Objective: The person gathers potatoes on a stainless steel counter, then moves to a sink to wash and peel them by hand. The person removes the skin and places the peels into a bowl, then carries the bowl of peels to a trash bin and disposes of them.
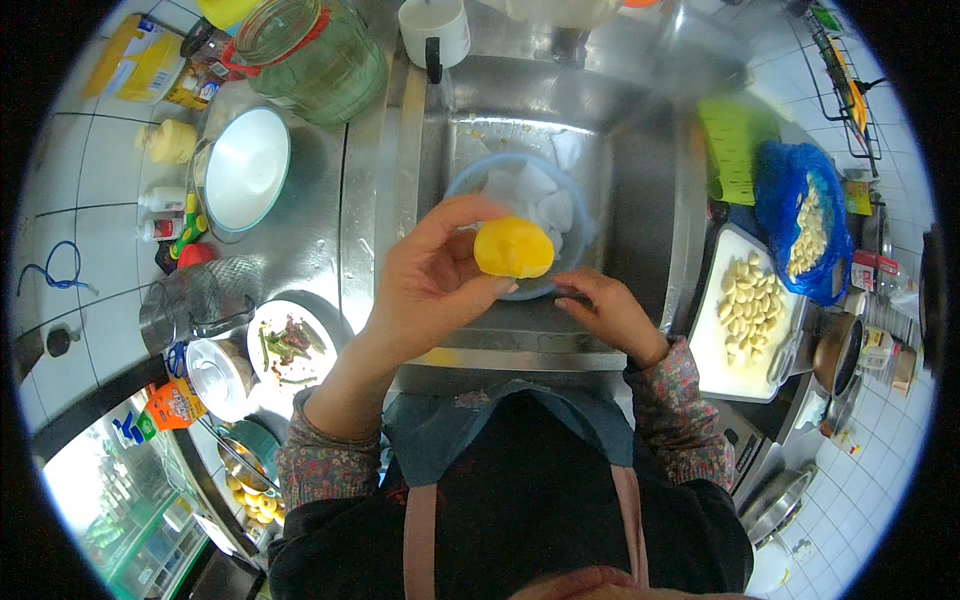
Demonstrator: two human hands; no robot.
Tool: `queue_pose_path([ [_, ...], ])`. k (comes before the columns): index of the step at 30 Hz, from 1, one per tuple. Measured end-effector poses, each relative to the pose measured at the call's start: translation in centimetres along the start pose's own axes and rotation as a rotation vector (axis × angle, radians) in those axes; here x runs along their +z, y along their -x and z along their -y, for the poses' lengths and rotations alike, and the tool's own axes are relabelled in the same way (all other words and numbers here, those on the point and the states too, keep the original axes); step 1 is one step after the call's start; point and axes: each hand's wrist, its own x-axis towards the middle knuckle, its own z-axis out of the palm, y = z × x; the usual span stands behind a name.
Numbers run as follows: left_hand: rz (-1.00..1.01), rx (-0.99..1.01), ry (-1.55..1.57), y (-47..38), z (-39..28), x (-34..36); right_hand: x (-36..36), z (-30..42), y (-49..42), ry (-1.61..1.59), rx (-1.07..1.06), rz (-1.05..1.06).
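My left hand (427, 277) grips a smooth, rounded yellow object (513, 247) above the sink; it looks like a piece of produce with paler, flattened patches, but its kind is unclear. My right hand (611, 307) hovers to its right over the sink's near side, fingers bent and slightly apart, with nothing visible in them. Beneath both hands a translucent bluish bowl (454, 184) sits in the stainless steel sink (637, 195). Pale white pieces (536, 187) lie inside it, partly hidden by my left hand and the yellow object.
Left of the sink are a white enamel bowl (247, 169), a large glass jar (322, 75) and a plate of chillies (292, 341). A white mug (435, 34) stands behind. At right, peeled garlic cloves (750, 307) lie on a white cutting board (712, 364) beside a blue plastic bag (780, 180).
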Motion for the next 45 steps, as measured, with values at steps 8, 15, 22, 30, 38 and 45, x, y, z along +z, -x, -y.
queue_pose_path([
  [8, 0.023, -0.157, 0.179, 0.1, -1.3, 0.5, 0.6, 0.6, 1.9, -0.019, -0.059, -0.044],
  [15, 0.050, -0.039, 0.067, 0.2, -1.8, 1.5, 0.8, 1.2, 2.3, -0.042, -0.038, -0.065],
  [22, 0.100, 0.025, -0.042, 0.1, -2.4, 1.8, 0.9, 1.5, 2.2, -0.026, -0.034, -0.061],
  [30, 0.079, -0.183, 0.317, -0.3, -2.5, 1.3, 0.9, 1.9, 1.7, -0.023, -0.060, -0.063],
  [38, 0.138, -0.092, 0.301, -0.1, -2.3, 1.6, 0.8, 2.3, 1.7, 0.015, -0.014, -0.019],
  [45, 0.180, 0.001, 0.209, 0.0, -2.5, 1.8, 0.8, 2.6, 1.6, 0.057, -0.032, -0.029],
])
